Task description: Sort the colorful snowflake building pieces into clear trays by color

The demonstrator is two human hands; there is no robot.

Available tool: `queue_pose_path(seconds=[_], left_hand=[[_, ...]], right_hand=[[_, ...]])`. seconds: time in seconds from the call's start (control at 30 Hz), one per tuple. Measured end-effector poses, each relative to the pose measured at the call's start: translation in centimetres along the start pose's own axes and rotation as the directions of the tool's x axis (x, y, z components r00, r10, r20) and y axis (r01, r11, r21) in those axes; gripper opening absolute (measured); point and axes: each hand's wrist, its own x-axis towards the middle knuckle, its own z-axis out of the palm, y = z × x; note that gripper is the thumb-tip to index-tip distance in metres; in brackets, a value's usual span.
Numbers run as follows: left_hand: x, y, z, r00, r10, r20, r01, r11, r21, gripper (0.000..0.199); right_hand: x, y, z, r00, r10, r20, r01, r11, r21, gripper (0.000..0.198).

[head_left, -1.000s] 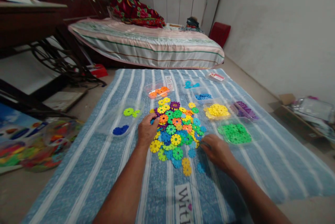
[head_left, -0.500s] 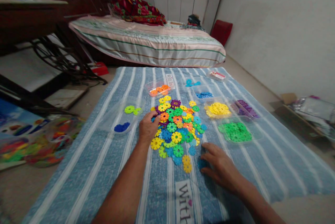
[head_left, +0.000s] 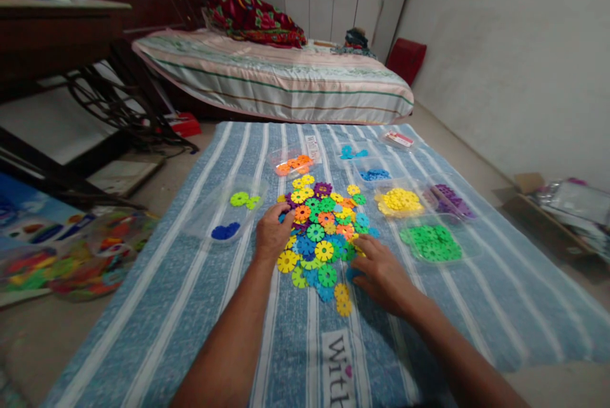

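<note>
Flower-shaped plastic discs [head_left: 315,232] in several colours lie in a loose pile in the middle of the cloth. My left hand [head_left: 272,230] is at the pile's left edge, fingers curled, with a blue disc [head_left: 282,218] showing between thumb and fingers. Over the pile's right edge, my right hand [head_left: 379,268] reaches in with bent fingers touching yellow discs. A blue disc [head_left: 353,273] shows at its thumb, and the palm side is hidden. Two yellow-orange discs [head_left: 342,300] lie at the pile's near end.
Clear tubs hold sorted discs: green discs [head_left: 434,243], yellow discs [head_left: 400,201], purple discs [head_left: 448,200], blue discs [head_left: 375,175] and orange discs [head_left: 295,164]. A left tub [head_left: 197,225] has lime and dark blue discs. Beyond the striped cloth [head_left: 181,306] stands a bed [head_left: 286,77].
My right hand has moved left and away from me, from beside the pile onto its right edge; the blue disc at its fingers left its former spot. My left hand stays almost still.
</note>
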Motion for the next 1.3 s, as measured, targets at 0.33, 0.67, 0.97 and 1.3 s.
queue_pose_path(seconds=[0.33, 0.67, 0.97, 1.3], left_hand=[[0.1, 0.1, -0.2, 1.000, 0.000, -0.004, 0.000, 1.000, 0.011, 0.023], [0.1, -0.2, -0.7, 1.000, 0.030, -0.005, -0.030, 0.999, 0.013, 0.022], [0.3, -0.6, -0.9, 0.998, 0.054, -0.016, -0.053, 0.998, 0.016, 0.023], [-0.1, -0.8, -1.0, 0.998, 0.056, -0.021, -0.056, 0.998, 0.014, 0.019]], right_hand=[[0.7, -0.3, -0.4, 0.993, -0.036, 0.108, 0.040, 0.998, -0.038, 0.017], [1.3, -1.8, -2.4, 0.991, -0.059, 0.123, 0.025, 0.964, 0.264, 0.008], [11.5, 5.7, -4.1, 0.988, 0.139, -0.069, -0.146, 0.983, -0.109, 0.013], [19.6, 8.4, -8.2, 0.867, 0.239, -0.438, -0.367, 0.900, -0.234, 0.027]])
